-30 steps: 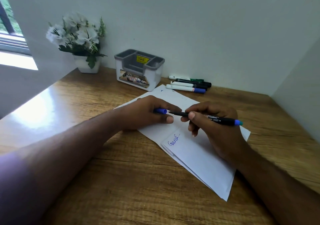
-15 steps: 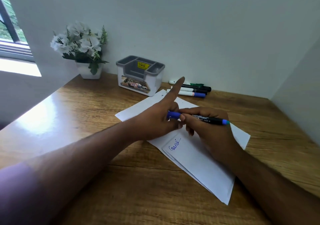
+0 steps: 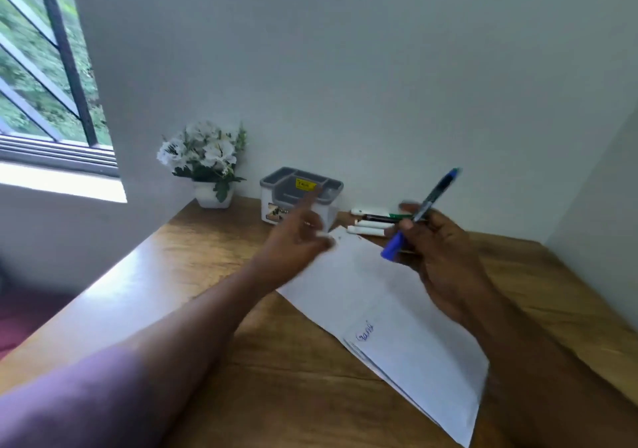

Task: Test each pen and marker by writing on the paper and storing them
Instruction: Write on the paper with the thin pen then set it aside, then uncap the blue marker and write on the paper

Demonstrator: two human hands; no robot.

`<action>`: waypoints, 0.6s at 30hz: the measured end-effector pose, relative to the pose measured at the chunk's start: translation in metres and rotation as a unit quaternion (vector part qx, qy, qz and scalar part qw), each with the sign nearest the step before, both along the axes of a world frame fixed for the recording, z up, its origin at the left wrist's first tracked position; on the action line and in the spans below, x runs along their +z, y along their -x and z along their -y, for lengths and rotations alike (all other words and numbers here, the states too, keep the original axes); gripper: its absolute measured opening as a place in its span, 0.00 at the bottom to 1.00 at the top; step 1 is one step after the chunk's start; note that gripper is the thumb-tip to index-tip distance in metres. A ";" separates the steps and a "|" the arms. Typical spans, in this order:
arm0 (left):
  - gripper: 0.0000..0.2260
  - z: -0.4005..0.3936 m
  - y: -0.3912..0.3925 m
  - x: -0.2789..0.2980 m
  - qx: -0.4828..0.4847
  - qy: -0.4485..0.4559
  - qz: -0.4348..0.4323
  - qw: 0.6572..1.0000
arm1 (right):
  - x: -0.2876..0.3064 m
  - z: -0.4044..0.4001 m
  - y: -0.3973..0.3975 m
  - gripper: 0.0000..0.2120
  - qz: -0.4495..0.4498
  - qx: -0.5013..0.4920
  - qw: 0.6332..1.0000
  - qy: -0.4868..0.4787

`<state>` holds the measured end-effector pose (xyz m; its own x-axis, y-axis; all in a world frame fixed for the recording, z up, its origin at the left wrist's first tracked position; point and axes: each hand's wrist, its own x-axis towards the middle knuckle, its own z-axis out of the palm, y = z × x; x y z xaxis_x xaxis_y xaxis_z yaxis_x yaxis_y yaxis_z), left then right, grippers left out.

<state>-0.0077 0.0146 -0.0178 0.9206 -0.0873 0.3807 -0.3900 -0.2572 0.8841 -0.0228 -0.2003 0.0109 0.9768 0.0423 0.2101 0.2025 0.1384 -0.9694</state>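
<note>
I am holding the blue-capped pen in my right hand, my fingers curled and pinching its barrel near the cap, so that it is tilting up off the paper with its blue cap low and its back end pointing up toward the wall. My left hand is hanging over the far corner of the paper, blurred, its fingers loosely spread and gripping nothing, the forefinger pointing at the grey-and-white organizer. The paper is lying slantwise on the wooden tabletop, with a blue scribble written near its nearer end. The remaining markers are lying in a small row just beyond the paper, right of the organizer. A pot of white flowers is standing left of the organizer, by the wall.
</note>
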 end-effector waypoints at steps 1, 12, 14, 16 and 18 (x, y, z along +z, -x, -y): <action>0.27 -0.017 -0.008 0.002 0.076 0.021 0.032 0.996 | 0.005 0.000 -0.004 0.21 0.013 0.009 1.000 0.016; 0.37 -0.081 -0.062 -0.016 0.162 0.008 -0.068 0.984 | 0.048 -0.064 -0.054 0.30 0.024 0.304 0.951 -0.057; 0.31 -0.083 -0.063 -0.018 0.177 -0.004 -0.044 0.983 | 0.054 -0.079 -0.066 0.37 0.000 0.341 0.935 -0.094; 0.26 -0.083 -0.064 -0.021 0.177 -0.023 -0.028 0.984 | 0.062 -0.095 -0.076 0.44 -0.008 0.373 0.922 -0.105; 0.24 -0.084 -0.067 -0.023 0.169 -0.032 -0.020 0.985 | 0.066 -0.112 -0.087 0.32 0.031 0.290 0.956 -0.036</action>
<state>0.0591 0.0985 -0.0407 0.9159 0.2030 0.3463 -0.2371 -0.4224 0.8748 0.0645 -0.0885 0.0765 0.7789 0.5559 0.2903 0.1285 0.3116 -0.9415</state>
